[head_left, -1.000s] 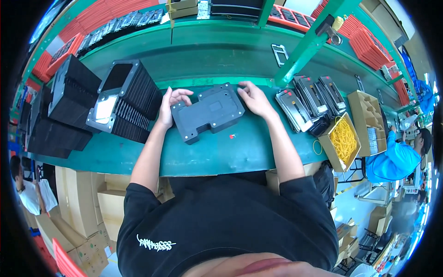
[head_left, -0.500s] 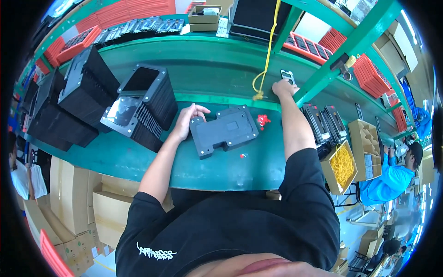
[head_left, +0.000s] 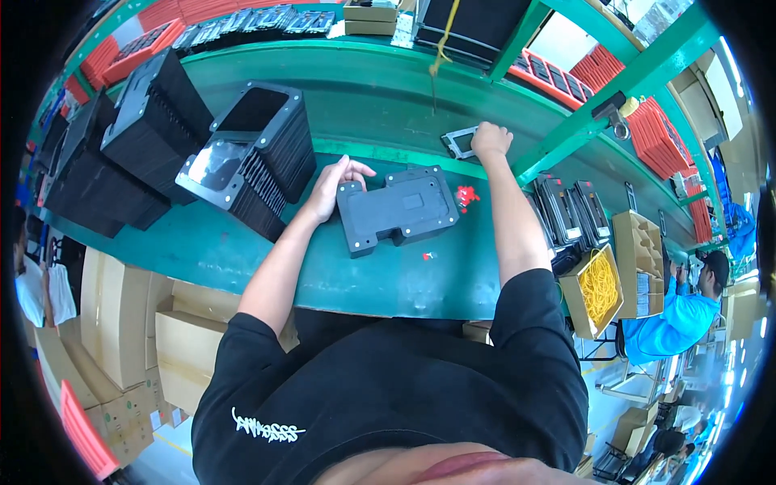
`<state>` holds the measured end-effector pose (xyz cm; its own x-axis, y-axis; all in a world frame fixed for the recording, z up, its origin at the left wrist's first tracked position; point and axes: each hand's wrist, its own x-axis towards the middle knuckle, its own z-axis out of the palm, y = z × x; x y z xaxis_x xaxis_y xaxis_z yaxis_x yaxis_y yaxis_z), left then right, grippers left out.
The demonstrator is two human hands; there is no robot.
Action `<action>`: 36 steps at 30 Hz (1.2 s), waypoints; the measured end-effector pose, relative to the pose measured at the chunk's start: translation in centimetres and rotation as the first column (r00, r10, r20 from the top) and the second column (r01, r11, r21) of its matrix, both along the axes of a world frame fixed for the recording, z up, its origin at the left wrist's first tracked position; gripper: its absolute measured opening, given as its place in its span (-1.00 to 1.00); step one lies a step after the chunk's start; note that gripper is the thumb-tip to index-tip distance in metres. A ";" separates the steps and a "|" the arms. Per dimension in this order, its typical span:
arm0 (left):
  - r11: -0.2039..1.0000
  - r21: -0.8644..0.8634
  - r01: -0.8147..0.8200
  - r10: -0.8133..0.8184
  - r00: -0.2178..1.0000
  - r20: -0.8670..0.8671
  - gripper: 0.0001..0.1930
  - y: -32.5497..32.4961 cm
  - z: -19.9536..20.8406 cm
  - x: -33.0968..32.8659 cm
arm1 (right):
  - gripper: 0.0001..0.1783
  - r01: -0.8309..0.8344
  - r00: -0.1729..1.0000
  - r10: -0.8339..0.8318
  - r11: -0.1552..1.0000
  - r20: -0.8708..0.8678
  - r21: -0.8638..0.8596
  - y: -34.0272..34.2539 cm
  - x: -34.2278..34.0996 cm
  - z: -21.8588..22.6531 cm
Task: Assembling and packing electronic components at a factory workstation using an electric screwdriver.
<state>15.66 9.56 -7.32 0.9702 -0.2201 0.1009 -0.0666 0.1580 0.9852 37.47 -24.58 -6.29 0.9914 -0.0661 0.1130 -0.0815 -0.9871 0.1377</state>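
My right hand point(head_left: 491, 142) reaches out over the green conveyor surface and grips a small phone-sized metal frame point(head_left: 458, 144) by its right end. The frame is silver-edged with a dark opening. My left hand point(head_left: 331, 189) rests at the left edge of a dark grey fixture block point(head_left: 398, 210), its fingers loosely stretched and apart, with nothing seen in it. The block lies on the green bench, notched along its near side, with round metal studs at its corners. To its right sits a little heap of small red pieces point(head_left: 466, 196); another small red piece point(head_left: 428, 256) lies in front.
Tall stacks of black trays point(head_left: 259, 145) stand on the left of the bench. At right are racked dark panels point(head_left: 566, 214), a carton of yellow cords point(head_left: 598, 291) and a divided carton point(head_left: 638, 259). A green post point(head_left: 582, 121) rises beyond my right forearm. A yellow cord point(head_left: 440, 48) hangs overhead.
My right hand has brought the metal frame leftward along the conveyor surface. My left hand stays beside the block. The hanging yellow cord has shifted up and left in view.
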 end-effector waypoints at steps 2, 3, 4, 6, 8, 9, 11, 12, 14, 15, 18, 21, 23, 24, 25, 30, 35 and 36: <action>0.999 -0.031 0.007 -0.007 1.000 -0.010 -0.28 0.0 -0.3 0.2 | -0.63 0.006 1.000 -0.006 1.000 -0.002 0.015 -0.1 -0.4 -0.2; 1.000 -0.026 0.001 -0.002 1.000 -0.026 -0.24 0.1 -0.4 0.0 | -0.64 -0.022 1.000 0.021 0.990 0.007 0.141 0.4 -1.2 0.8; 1.000 -0.020 0.002 -0.002 0.999 -0.041 -0.20 0.0 -0.3 0.1 | -0.64 -0.042 0.999 0.039 0.963 0.019 0.266 0.8 -2.0 2.3; 1.000 -0.021 -0.003 0.002 0.998 -0.067 -0.15 0.0 -0.3 -0.1 | -0.65 -0.062 0.998 0.058 0.923 0.020 0.381 1.7 -4.2 5.1; 1.000 -0.014 -0.012 0.011 0.998 -0.066 -0.13 0.1 -0.3 -0.4 | -0.65 -0.251 0.967 0.226 0.788 0.115 0.562 3.3 -7.9 7.4; 1.000 -0.008 -0.016 0.016 0.998 -0.061 -0.12 0.2 -0.3 -0.3 | -0.66 -0.267 0.959 0.268 0.741 0.093 0.616 4.0 -10.0 8.1; 0.999 -0.025 -0.037 0.035 0.997 -0.068 -0.13 0.2 -0.4 -0.2 | -0.68 -0.320 0.928 0.365 0.698 0.066 0.641 6.0 -15.4 10.1; 0.999 -0.033 -0.039 0.036 0.997 -0.071 -0.14 0.1 -0.6 -0.2 | -0.70 -0.355 0.910 0.411 0.702 0.056 0.617 6.9 -17.9 10.4; 0.998 -0.044 -0.044 0.040 0.996 -0.082 -0.14 -0.1 -0.7 -0.2 | -0.71 -0.413 0.890 0.449 0.730 0.073 0.544 8.2 -20.8 9.2; 0.999 -0.029 -0.043 0.041 0.996 -0.084 -0.13 -0.1 -0.6 -0.2 | -0.73 -0.471 0.869 0.485 0.749 0.099 0.465 8.7 -21.9 8.8; 0.999 -0.001 -0.046 0.046 0.995 -0.092 -0.12 -0.1 -0.4 -0.4 | -0.75 -0.527 0.848 0.505 0.769 0.163 0.362 10.3 -24.0 8.6; 0.998 0.020 -0.058 0.059 0.995 -0.079 -0.12 -0.1 -0.3 -0.5 | -0.76 -0.569 0.822 0.520 0.765 0.230 0.303 10.5 -25.4 8.8; 0.998 0.018 -0.066 0.067 0.994 -0.083 -0.12 -0.1 -0.4 -0.3 | -0.78 -0.605 0.793 0.528 0.742 0.305 0.289 10.6 -25.9 9.1; 0.997 0.015 -0.070 0.071 0.993 -0.091 -0.12 -0.1 -0.6 -0.4 | -0.78 -0.607 0.792 0.530 0.740 0.302 0.291 10.6 -26.3 9.5; 0.997 0.012 -0.074 0.075 0.992 -0.099 -0.13 -0.1 -0.7 -0.5 | -0.79 -0.634 0.763 0.529 0.725 0.372 0.270 10.8 -26.6 10.2; 0.997 0.032 -0.068 0.071 0.992 -0.102 -0.13 -0.2 -0.1 -0.5 | -0.82 -0.704 0.673 0.595 0.698 0.439 0.133 11.1 -27.9 9.0; 0.996 0.043 -0.076 0.079 0.994 -0.081 -0.13 0.0 0.0 -0.7 | -0.81 -0.701 0.706 0.668 0.707 0.236 0.097 11.8 -27.6 9.8; 0.995 0.049 -0.084 0.088 0.993 -0.083 -0.12 -0.1 0.0 -0.8 | -0.81 -0.699 0.708 0.665 0.709 0.237 0.097 11.8 -27.2 10.0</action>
